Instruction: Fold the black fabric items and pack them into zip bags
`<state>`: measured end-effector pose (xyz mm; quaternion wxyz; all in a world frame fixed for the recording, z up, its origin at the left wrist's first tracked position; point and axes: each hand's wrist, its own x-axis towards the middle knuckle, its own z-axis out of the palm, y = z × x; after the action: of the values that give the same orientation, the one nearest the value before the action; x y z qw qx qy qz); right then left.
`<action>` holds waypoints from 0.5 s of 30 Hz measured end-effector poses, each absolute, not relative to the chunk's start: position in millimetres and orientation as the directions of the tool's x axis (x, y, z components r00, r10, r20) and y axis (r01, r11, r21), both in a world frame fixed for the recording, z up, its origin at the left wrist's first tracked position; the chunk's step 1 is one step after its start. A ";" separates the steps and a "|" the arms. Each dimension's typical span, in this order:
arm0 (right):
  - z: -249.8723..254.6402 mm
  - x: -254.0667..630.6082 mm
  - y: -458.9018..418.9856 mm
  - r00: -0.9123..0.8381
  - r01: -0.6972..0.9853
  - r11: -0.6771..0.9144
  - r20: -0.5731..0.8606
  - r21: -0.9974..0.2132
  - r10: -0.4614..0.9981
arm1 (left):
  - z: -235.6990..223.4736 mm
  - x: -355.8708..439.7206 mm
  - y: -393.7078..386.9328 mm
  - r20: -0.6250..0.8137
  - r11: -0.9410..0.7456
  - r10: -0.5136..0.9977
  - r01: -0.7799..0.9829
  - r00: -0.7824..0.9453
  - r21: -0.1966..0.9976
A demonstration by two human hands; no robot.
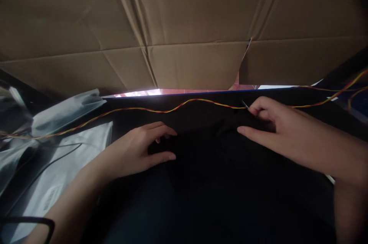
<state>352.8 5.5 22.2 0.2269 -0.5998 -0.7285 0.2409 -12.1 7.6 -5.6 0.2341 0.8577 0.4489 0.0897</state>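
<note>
A dark, near-black cloth or sheet (207,167) covers the surface in front of me; its folds are hard to make out in the dim light. My left hand (140,148) rests on it at the middle left, fingers curved loosely and apart, holding nothing I can see. My right hand (267,125) lies on the cloth to the right, thumb stretched out and fingers curled in a pinch near a thin metal pin or needle tip (245,105). A twisted red, yellow and black wire (172,110) runs across just beyond both hands.
Flattened brown cardboard (184,25) stands as a wall behind the surface. Silvery plastic bags (66,112) lie at the left with thin black cables (51,159) over them. A bright gap (138,93) shows under the cardboard. A dark curved rim (28,221) sits at bottom left.
</note>
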 end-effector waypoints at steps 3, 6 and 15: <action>32.9 319.7 -14.0 -0.245 0.687 0.237 0.087 -0.687 0.966 | -8.2 -8.2 6.5 -0.057 -0.488 0.800 0.702 0.598 0.518; 36.3 296.5 -23.5 -0.447 0.510 0.275 0.022 -0.815 0.895 | -7.9 -10.0 8.3 -0.064 -0.463 0.805 0.692 0.590 0.554; 9.0 288.6 -9.6 -0.628 0.515 0.522 0.115 -0.680 0.770 | 15.4 -29.9 5.6 -0.151 -0.247 0.904 0.778 0.399 0.578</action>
<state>288.6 -9.6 9.0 0.2060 -0.3790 -0.8476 0.3091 -29.9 5.6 15.4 0.2959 0.7823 0.5377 0.1066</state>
